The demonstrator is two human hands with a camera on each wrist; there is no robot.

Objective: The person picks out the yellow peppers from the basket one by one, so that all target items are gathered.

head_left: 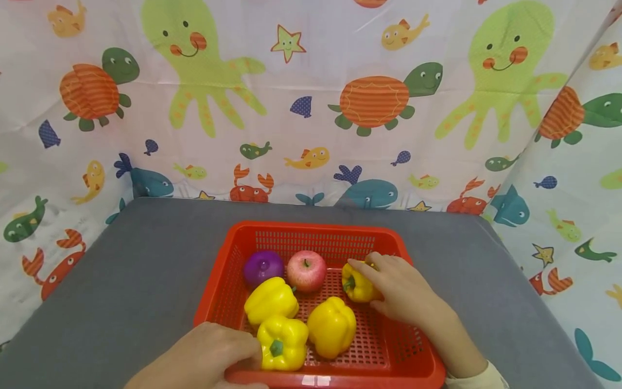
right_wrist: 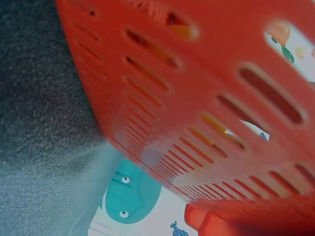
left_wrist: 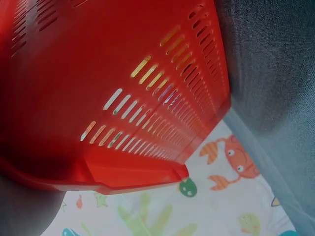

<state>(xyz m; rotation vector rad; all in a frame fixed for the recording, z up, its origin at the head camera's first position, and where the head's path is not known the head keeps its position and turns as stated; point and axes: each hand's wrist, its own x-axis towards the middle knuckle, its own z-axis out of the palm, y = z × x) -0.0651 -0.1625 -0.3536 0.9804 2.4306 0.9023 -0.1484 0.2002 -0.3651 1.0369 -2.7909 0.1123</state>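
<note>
A red plastic basket (head_left: 311, 228) with slotted walls sits on a grey surface. At its right side my right hand (head_left: 405, 286) holds a yellow bell pepper (head_left: 357, 283), fingers over the top and thumb at the near side. My left hand (head_left: 204, 354) grips the basket's front left corner, its fingertips beside a yellow bell pepper (head_left: 286, 340) whose green stem faces me. Two more yellow bell peppers lie in the basket, one at the left (head_left: 271, 301) and one in the middle (head_left: 332, 327). Both wrist views mostly show the basket's outer wall (left_wrist: 98, 64), (right_wrist: 197, 73).
Toward the back of the basket are a round, shiny purple item (head_left: 263, 268) and a pink-red apple (head_left: 306, 271). Grey cloth (head_left: 146, 270) covers the table. Behind and beside it hangs a white curtain (head_left: 311, 70) printed with sea animals.
</note>
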